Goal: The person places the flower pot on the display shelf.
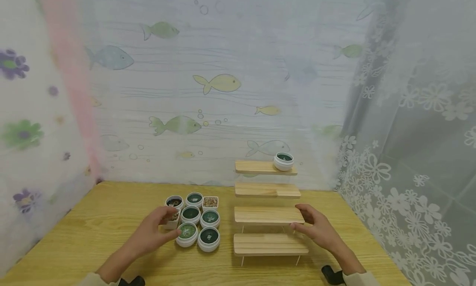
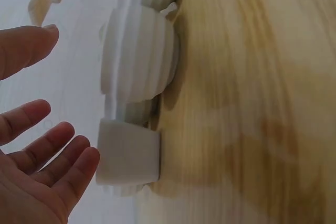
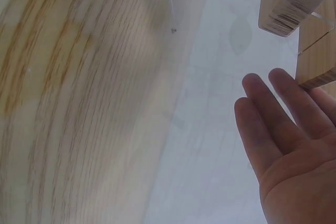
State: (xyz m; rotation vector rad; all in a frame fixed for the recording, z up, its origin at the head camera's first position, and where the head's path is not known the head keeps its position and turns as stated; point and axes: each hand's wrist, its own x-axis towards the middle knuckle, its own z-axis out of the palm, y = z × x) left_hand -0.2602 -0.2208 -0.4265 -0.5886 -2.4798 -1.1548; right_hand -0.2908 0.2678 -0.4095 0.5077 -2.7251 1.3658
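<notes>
A fish-print backdrop (image 1: 238, 46) stands behind the wood-grain table (image 1: 93, 220), with white-flowered sheer fabric (image 1: 420, 112) at right.

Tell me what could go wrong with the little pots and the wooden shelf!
The left hand is right by closely packed pots, so it might knock one into its neighbours. The right hand is beside the wooden shelf; a bump could perhaps topple the lone white pot near the top board's right end.

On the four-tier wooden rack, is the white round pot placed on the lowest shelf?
No, the white round pot stands on the top shelf, near its right end.
</notes>
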